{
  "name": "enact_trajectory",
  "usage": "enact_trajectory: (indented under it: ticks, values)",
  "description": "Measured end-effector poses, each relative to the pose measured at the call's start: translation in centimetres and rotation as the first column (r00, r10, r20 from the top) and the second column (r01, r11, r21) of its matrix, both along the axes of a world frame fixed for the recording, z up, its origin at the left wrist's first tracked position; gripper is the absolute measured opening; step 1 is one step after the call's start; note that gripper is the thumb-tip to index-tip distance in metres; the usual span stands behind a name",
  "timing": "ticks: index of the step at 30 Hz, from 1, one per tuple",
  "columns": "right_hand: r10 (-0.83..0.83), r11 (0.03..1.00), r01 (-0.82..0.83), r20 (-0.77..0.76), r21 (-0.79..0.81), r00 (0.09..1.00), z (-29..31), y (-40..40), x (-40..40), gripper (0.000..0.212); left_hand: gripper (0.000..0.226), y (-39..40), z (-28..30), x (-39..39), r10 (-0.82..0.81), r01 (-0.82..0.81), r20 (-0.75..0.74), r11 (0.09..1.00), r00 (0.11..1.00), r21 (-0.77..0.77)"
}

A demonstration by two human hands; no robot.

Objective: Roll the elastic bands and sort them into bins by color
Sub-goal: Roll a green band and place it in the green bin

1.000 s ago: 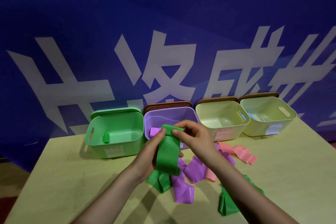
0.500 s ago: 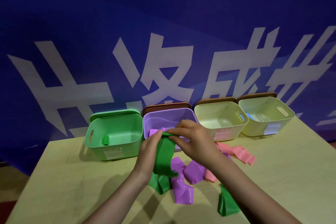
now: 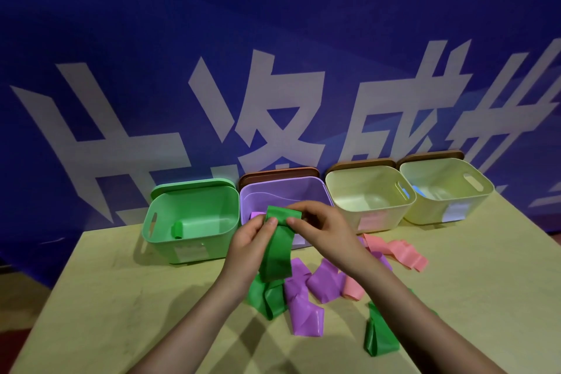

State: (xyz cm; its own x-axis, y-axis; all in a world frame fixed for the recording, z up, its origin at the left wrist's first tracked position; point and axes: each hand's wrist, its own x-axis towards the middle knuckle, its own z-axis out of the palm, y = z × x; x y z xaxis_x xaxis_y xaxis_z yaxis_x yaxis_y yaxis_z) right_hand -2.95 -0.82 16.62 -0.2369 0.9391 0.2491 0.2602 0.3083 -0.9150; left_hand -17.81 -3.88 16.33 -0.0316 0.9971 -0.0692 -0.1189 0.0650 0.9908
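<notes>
The top end of a green band (image 3: 277,247) is pinched by the left hand (image 3: 253,238) and right hand (image 3: 321,229), both grips clamped on it, above the table (image 3: 121,297).

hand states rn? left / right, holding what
Left hand: closed, pinching the top of the green band by its left side.
Right hand: closed, pinching the same band's top at the right.

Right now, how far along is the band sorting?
Early. Done: one green roll lies in the green bin. In hand: left hand and right hand pinch a green band, barely rolled. Left: green, purple and pink bands loose on the table.
</notes>
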Motion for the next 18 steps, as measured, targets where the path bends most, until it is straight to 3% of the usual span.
enact_trajectory:
  ticks: [4, 9, 14, 18]
  values:
    - [-0.036, 0.999, 0.038, -0.035, 0.039, 0.999, -0.4, 0.0, -0.4, 0.024, 0.023, 0.3, -0.5, 0.0, 0.036, -0.037, -0.019, 0.998, 0.999, -0.053]
    - [-0.120, 0.972, 0.112, 0.030, 0.205, 0.992, -1.1, 0.1, -0.9, 0.011, 0.022, 0.7, -0.8, 0.4, 0.066, -0.070, -0.061, 0.995, 0.996, -0.069]
    - [-0.165, 0.929, 0.086, 0.194, 0.360, 0.967, -1.4, 0.2, -0.6, 0.022, 0.025, 0.9, -0.9, 0.7, 0.102, -0.098, 0.015, 0.984, 0.995, -0.152]
    - [-0.140, 0.866, -0.070, 0.374, 0.495, 0.917, -1.3, 0.6, 0.1, 0.024, 0.030, 0.9, -0.8, 0.6, 0.038, -0.024, 0.090, 0.989, 0.995, -0.148]
